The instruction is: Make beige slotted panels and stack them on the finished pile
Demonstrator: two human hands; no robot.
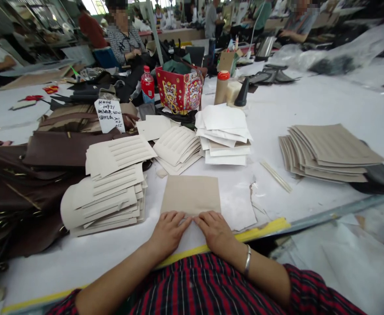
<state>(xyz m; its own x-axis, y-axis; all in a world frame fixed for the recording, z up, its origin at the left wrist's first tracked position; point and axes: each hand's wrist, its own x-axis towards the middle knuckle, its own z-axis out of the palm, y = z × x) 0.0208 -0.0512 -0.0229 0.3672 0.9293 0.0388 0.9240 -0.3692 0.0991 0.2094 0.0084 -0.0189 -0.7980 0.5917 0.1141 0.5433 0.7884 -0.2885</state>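
Note:
A plain beige panel (191, 192), of fabric or thin sheet, lies flat on the white tabletop in front of me. My left hand (169, 229) has its fingers close together and bent over the left part of the panel's near edge. Along the right part of that edge, my right hand (214, 227) grips in the same way, with a silver bangle on the wrist. Both thumb sides point inward and almost meet at the middle. What lies under the fingertips is hidden.
Left is an uneven stack of cream pleated pieces (113, 197) beside dark brown bags (21, 192). White sheets (224, 135) are piled behind the panel. Taupe pieces (329, 148) are stacked right, past thin sticks (276, 176). A red box (179, 89) and bottle (147, 85) stand farther back.

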